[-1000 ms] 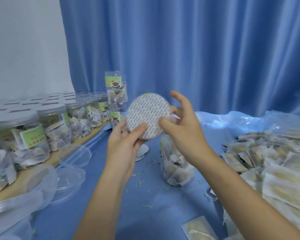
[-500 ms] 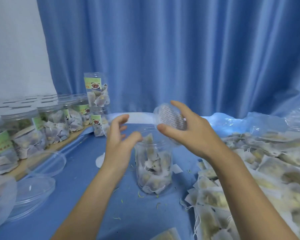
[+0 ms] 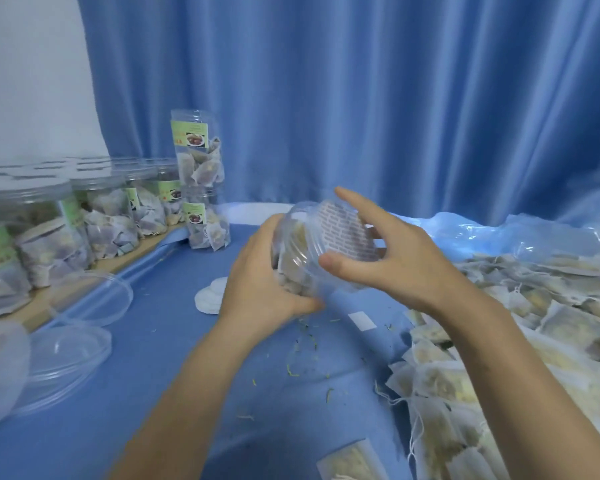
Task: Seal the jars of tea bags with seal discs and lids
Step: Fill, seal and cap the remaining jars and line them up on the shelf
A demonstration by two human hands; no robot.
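Jar (image 3: 293, 258) gripped by left hand (image 3: 260, 282), right hand (image 3: 388, 258) pinching lid (image 3: 343, 233) (loose lids (image 3: 84, 299) nearby).

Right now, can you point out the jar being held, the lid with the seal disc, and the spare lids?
jar (image 3: 293, 268), head view, on its clear side wall.
lid (image 3: 347, 233), head view, on the printed disc face.
spare lids (image 3: 70, 355), head view, on the top lid's clear face.

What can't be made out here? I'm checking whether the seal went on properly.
- Head view: the left hand hides most of the jar.
- The right hand covers part of the lid, so the fit is unclear.
- Seal disc print: blurred.
- Row of labelled jars: blurred.
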